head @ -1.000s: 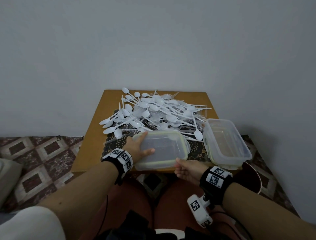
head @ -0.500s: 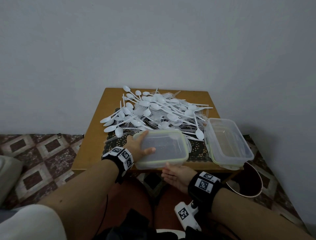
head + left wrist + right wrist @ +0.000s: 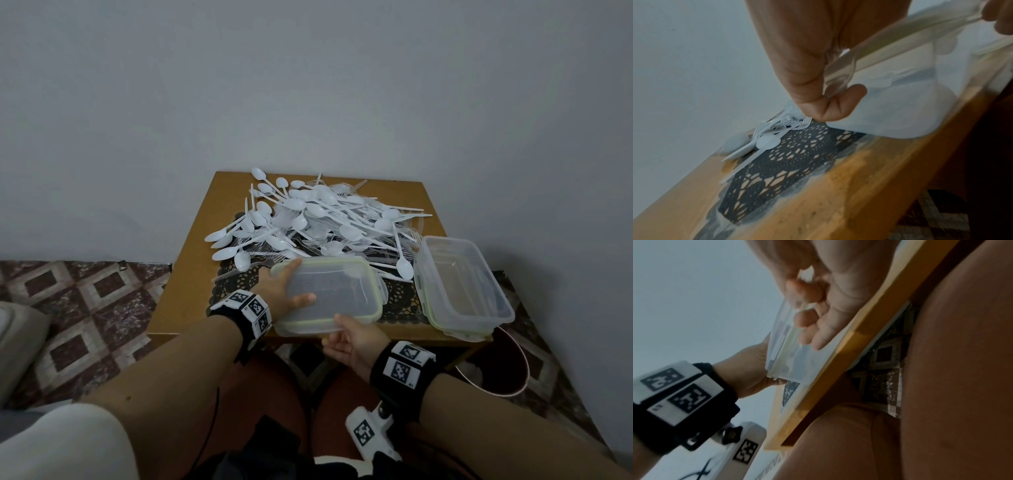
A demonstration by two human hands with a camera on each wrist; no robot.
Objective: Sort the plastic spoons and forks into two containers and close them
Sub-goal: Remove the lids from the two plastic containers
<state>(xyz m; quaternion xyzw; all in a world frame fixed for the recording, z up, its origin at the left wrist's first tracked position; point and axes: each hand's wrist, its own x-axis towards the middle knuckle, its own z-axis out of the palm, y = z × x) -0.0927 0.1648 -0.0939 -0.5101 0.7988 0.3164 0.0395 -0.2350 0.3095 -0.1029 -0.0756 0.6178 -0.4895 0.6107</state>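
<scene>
Lidded clear container (image 3: 329, 294) sits at the near edge of the wooden table (image 3: 186, 294), directly in front of the person, on a black lace mat (image 3: 400, 301). Its long axis runs left-right across the body, slightly skewed, with the right end a bit farther away. The lid with its pale green seal is still on.

Left hand (image 3: 281, 291) grips the container's left short end, thumb on the lid top, fingers wrapped round the far corner; the left wrist view shows a finger curled under a clear latch flap (image 3: 838, 76) there. Right hand (image 3: 349, 342) is at the near long side, just below the table edge, fingertips hooked on the lid rim or side latch; the right wrist view shows fingers (image 3: 807, 318) curled on that edge. Both hands are touching it, neither clearly nearer.

Judgement: unlatching or lifting the lid is the step in hand; sorting has not started. Peel direction is likely upward from the near long side while the left hand steadies the box.

Second container (image 3: 462, 284), open and empty, sits to the right of the first, long axis running near-to-far and angled outward, its near end overhanging the table edge. The mixed pile of white plastic spoons and forks (image 3: 315, 222) lies behind both, handles pointing every way, some touching the containers' far sides.
</scene>
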